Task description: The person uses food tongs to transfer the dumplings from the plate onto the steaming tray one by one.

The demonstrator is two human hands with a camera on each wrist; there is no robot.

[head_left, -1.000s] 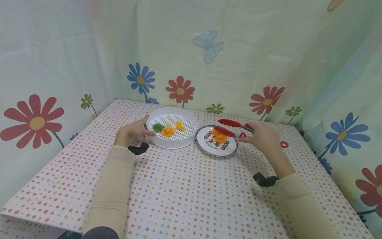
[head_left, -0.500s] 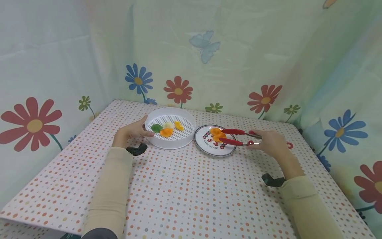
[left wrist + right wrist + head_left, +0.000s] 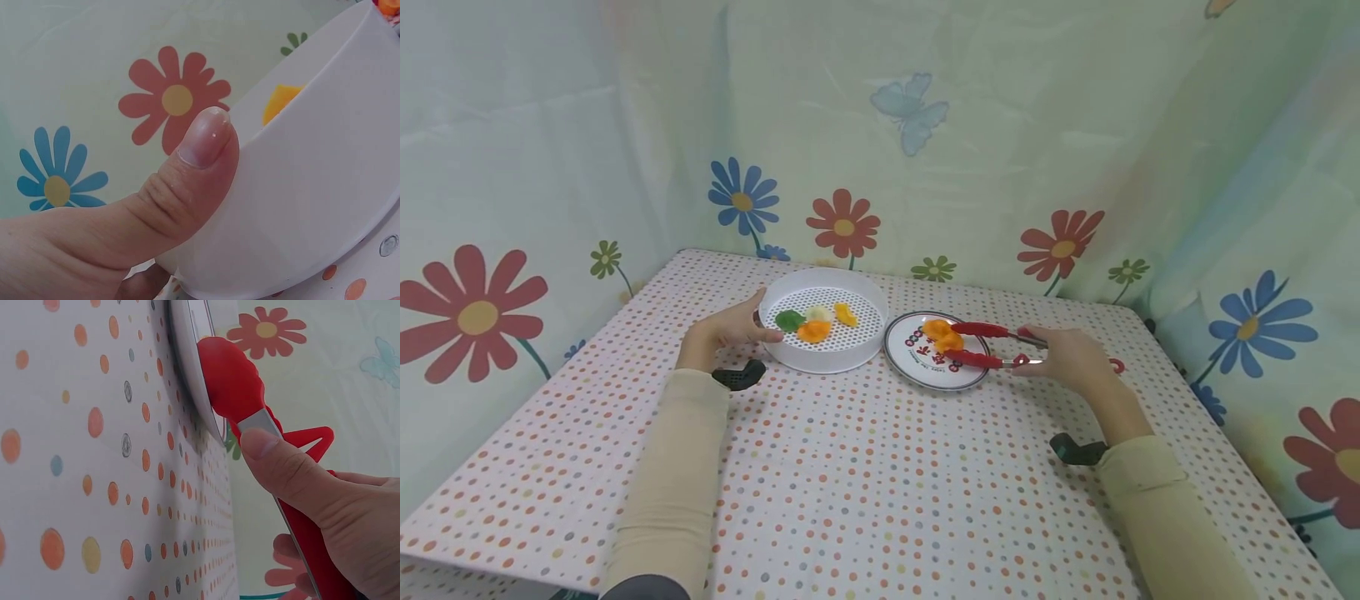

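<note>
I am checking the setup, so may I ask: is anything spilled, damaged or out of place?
Nothing stands out. The white strainer sits flat with coloured pieces inside, the orange pieces are on the plate, and no spill or damage shows.

A white tablecloth (image 3: 850,500) dotted in orange, grey and yellow lies flat. Behind it and at both sides hangs a wrinkled pale-green backdrop (image 3: 805,100), printed with a light-blue butterfly (image 3: 912,112). Below the butterfly, near the cloth's far edge, are a red daisy (image 3: 842,225) with yellow centre and a small green flower (image 3: 934,268). A large red flower (image 3: 475,318) marks the left side, a blue daisy (image 3: 1249,325) the right.
</note>
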